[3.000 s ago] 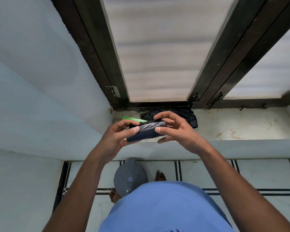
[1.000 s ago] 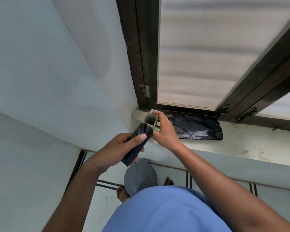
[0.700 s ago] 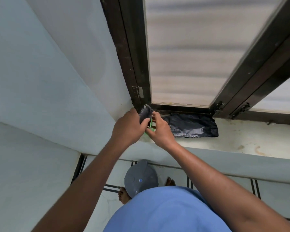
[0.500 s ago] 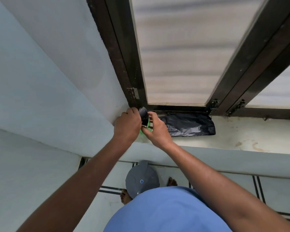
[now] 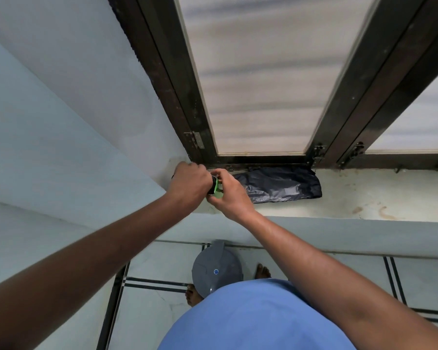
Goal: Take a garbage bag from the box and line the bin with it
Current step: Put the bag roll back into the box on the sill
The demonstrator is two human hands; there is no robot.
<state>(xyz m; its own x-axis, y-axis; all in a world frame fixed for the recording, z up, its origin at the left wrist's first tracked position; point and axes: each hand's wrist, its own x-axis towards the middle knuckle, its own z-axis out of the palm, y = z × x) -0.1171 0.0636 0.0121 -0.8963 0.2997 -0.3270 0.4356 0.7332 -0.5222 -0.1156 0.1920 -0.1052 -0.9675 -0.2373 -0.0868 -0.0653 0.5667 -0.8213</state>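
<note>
Head cam: our left hand [image 5: 190, 182] & right hand [image 5: 228, 195] both grip the green box [image 5: 216, 188] at the sill corner, one garbage bag [image 5: 280, 184] lies loose beside it, bin [image 5: 216, 270] below unlined.

No text, label, brand or number can be read anywhere. The grey bin lid [image 5: 216, 270] on the floor carries a small round blue mark at its middle (too small to tell whether it holds a logo or letters). The green box [image 5: 216, 189] shows only a sliver of colour between the hands, with no print legible on it. The black garbage bag [image 5: 281, 184] on the window sill bears no visible writing.
</note>
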